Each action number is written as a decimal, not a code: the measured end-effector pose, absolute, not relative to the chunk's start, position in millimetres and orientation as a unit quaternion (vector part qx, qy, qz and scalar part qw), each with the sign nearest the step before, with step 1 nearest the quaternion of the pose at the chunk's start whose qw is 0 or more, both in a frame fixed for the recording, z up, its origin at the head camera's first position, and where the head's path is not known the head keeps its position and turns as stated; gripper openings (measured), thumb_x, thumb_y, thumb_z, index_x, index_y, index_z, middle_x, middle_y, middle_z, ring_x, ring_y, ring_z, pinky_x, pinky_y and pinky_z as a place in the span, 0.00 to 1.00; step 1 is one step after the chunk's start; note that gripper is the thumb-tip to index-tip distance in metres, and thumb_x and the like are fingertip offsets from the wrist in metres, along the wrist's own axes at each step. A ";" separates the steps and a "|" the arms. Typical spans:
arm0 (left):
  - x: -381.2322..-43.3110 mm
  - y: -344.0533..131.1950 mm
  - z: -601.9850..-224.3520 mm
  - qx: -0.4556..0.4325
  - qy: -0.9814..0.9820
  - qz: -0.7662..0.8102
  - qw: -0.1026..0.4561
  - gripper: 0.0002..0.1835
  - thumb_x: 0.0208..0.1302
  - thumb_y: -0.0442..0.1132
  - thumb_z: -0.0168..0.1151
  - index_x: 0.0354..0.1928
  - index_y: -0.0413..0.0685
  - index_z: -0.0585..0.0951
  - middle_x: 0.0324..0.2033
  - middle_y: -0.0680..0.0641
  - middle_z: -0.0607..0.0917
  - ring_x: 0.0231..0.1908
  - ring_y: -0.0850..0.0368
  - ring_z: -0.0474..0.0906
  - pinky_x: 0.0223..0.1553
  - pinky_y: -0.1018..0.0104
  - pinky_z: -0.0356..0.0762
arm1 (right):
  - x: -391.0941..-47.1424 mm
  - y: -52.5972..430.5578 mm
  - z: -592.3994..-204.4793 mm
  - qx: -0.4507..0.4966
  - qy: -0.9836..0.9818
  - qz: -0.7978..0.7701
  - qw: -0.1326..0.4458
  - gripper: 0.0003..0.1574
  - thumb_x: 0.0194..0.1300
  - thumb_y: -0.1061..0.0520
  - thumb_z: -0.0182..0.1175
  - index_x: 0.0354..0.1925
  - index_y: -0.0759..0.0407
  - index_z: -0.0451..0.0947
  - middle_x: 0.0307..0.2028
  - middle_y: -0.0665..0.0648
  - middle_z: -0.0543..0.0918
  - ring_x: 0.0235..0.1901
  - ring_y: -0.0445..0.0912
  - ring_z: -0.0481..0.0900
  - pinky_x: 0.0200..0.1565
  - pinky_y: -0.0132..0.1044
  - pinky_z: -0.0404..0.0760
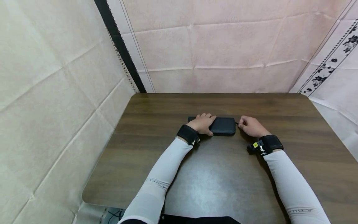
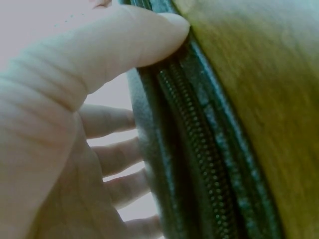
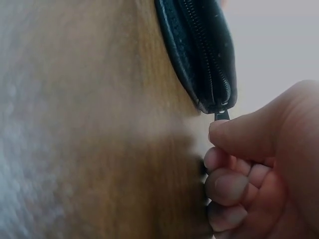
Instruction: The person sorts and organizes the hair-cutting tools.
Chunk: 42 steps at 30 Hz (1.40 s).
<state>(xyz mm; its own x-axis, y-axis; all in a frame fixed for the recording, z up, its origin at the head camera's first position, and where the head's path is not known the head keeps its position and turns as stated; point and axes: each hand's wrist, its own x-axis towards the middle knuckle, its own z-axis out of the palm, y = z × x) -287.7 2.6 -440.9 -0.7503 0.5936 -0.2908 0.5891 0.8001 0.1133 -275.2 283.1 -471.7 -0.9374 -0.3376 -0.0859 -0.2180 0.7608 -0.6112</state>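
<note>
A dark zip wallet [image 1: 223, 126] lies flat on the brown wooden table [image 1: 215, 174]. My left hand [image 1: 202, 123] grips its left part, with the thumb [image 2: 144, 37] against the zipped near edge and the fingers across the top. Along that edge run two rows of zipper teeth [image 2: 199, 144]. At the wallet's right end, my right hand [image 1: 251, 126] pinches the small dark zipper pull [image 3: 222, 115] between thumb and curled forefinger. The other right fingers are curled below it. The wallet's inside cannot be made out.
Pale creased sheeting [image 1: 223, 46] hangs behind the table, and more covers the left side [image 1: 56, 93]. Both wrists wear black camera straps. Some dark cables [image 1: 115, 214] show below the table's near left edge.
</note>
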 end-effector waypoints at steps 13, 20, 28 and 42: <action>-287.0 2.7 -441.0 0.314 0.937 0.008 0.155 0.51 0.69 0.59 0.68 0.84 0.51 0.53 0.79 0.45 0.61 0.78 0.46 0.56 0.78 0.47 0.56 | -270.4 281.7 -469.9 -0.146 0.931 -0.319 0.102 0.07 0.77 0.62 0.55 0.37 0.62 0.73 0.33 0.58 0.78 0.32 0.50 0.74 0.35 0.40 0.72; -286.0 3.2 -439.5 0.312 0.937 0.004 0.159 0.51 0.69 0.60 0.67 0.84 0.52 0.52 0.79 0.45 0.61 0.78 0.45 0.56 0.78 0.47 0.55 | -268.0 281.3 -469.4 -0.158 0.930 -0.318 0.089 0.08 0.76 0.63 0.55 0.36 0.62 0.73 0.31 0.57 0.78 0.31 0.48 0.73 0.34 0.39 0.71; -286.5 4.2 -439.8 0.309 0.937 -0.003 0.163 0.51 0.69 0.60 0.67 0.84 0.52 0.51 0.80 0.46 0.60 0.79 0.45 0.55 0.79 0.47 0.55 | -266.7 283.4 -473.6 -0.167 0.932 -0.312 0.077 0.09 0.77 0.63 0.55 0.35 0.62 0.73 0.31 0.57 0.78 0.30 0.48 0.72 0.34 0.39 0.71; -284.8 1.0 -437.6 0.313 0.936 0.005 0.159 0.50 0.70 0.59 0.66 0.84 0.52 0.52 0.79 0.45 0.60 0.79 0.45 0.55 0.79 0.47 0.54 | -266.9 283.3 -474.3 -0.167 0.932 -0.311 0.084 0.08 0.76 0.63 0.55 0.35 0.62 0.73 0.31 0.57 0.78 0.30 0.49 0.72 0.35 0.41 0.71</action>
